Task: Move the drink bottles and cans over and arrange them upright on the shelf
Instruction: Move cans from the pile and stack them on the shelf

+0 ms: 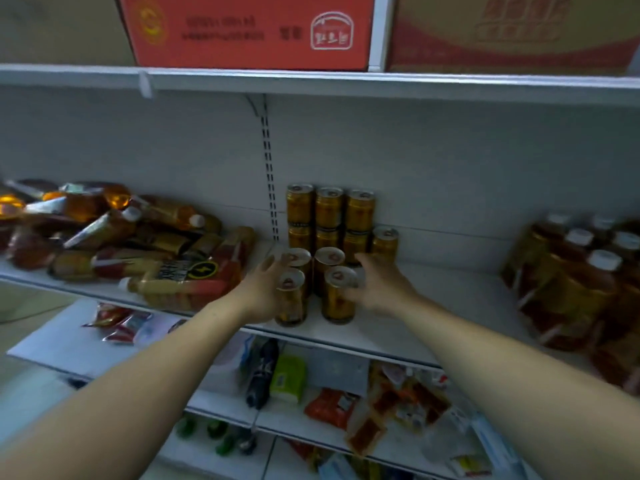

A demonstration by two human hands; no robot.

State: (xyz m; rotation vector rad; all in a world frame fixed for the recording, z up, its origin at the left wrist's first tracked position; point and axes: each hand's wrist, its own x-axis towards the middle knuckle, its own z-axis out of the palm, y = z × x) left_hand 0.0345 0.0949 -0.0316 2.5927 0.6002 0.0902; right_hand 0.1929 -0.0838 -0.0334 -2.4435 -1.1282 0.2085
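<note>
The left hand (265, 289) is laid, fingers nearly straight, against the front-left can (290, 299), apparently to square it upright on the shelf (381, 327). The front-right can (337, 299) is flanked by the right hand (379, 285); whether it is gripped cannot be told.

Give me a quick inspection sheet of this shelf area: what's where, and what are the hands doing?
Surface: white middle shelf, bare between the cans and the right-hand bottles.
Job's things: gold cans upright, back rows stacked two high; lying bottles heaped at left; upright bottles at right.
Clutter: packets and a green pack on the lower shelf.
Hands: left hand rests against the front-left can; right hand touches the front-right can, grip unclear.
Cables: nothing seen.
Surroundings: red carton on the shelf above.
</note>
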